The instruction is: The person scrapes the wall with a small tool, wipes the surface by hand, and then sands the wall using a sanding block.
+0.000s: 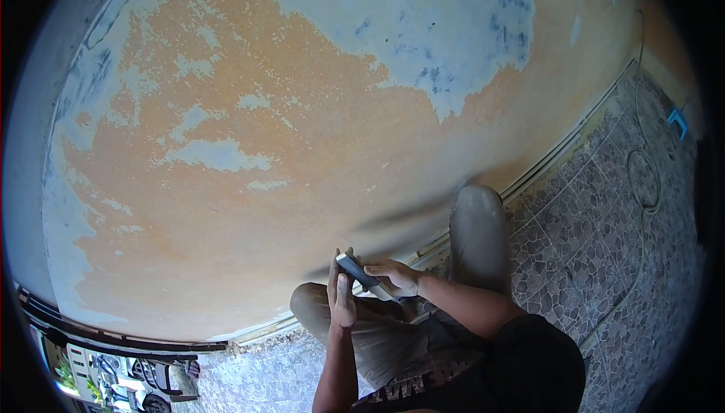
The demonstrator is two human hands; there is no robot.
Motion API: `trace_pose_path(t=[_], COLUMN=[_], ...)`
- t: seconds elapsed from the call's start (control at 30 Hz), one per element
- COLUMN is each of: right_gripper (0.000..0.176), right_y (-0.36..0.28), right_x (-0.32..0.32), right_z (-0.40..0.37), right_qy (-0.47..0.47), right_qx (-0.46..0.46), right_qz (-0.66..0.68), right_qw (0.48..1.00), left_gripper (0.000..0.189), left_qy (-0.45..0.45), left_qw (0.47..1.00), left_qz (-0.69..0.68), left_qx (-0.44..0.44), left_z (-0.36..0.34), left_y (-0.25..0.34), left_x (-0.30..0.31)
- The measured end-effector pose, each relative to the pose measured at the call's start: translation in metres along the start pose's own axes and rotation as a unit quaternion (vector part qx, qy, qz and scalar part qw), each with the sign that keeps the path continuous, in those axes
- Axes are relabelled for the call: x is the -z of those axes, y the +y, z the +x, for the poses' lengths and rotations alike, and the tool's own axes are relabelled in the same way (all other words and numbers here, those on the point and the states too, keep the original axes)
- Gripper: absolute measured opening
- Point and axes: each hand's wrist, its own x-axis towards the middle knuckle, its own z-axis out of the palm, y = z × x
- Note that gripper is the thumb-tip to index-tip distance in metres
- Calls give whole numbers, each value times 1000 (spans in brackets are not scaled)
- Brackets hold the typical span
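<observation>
A scraper (356, 270) with a dark handle, a pale butt end and a light flat blade lies slantwise between my hands, above my bent knees. My right hand (398, 277) holds it from the right, its fingers reaching over the handle towards my left hand. On the other side, my left hand (342, 297) is upright with fingers stretched and thumb apart, its palm facing the tool. The pale butt end is right at the left fingers. Close in front stands a wall (249, 201) with patchy orange paint and bare pale areas.
Stone-patterned tiles (566, 239) cover the floor. A thin hose or cable (642, 186) runs loosely along them at right, near a blue object (677, 122). Pipes (559, 145) follow the wall's foot. A motorbike (140, 398) stands at the lower left.
</observation>
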Motion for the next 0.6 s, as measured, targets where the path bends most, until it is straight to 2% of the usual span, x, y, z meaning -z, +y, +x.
trace_pose_path(t=[0.07, 0.1, 0.13, 0.2, 0.23, 0.27, 0.33, 0.37, 0.5, 0.57, 0.6], right_gripper=[58, 60, 60, 48, 47, 47, 46, 44, 46, 53, 53], right_y=[5, -1, -6, -15, -10, -10, -13, -8, -15, -12, -9], right_x=[19, 19, 20, 18, 18, 16, 14, 25, 31, 35, 40], right_z=[2, 3, 1, -5, -5, -7, -11, -5, -8, -5, -1], right_qy=[-12, -53, -55, -169, -176, -177, -117, -183, -159, -29, -29], right_qx=[-71, -74, -71, -65, -57, -54, -37, -20, 1, 3, 2], right_qz=[97, 174, 176, 289, 325, 326, 363, 374, 354, 193, 191], right_qw=[993, 980, 980, 940, 928, 927, 924, 909, 922, 981, 981], left_gripper=[75, 65, 65, 63, 59, 59, 58, 55, 52, 49, 48], left_qy=[-5, -32, -33, -81, -91, -93, -75, -69, -93, -90, -47], left_qw=[1000, 999, 999, 995, 991, 991, 982, 976, 973, 988, 998], left_qz=[-20, 28, 32, 28, -73, -70, -150, -188, -187, -103, -39], left_qx=[13, 16, 16, 45, 65, 66, 82, 83, 97, 67, 28], left_z=[3, 5, 7, 14, 15, 15, 17, 19, 27, 36, 37], left_y=[16, 20, 21, 24, 25, 24, 20, 16, 8, 11, 38], left_x=[-7, -2, -2, -4, -14, -20, -32, -37, -35, -30, -45])
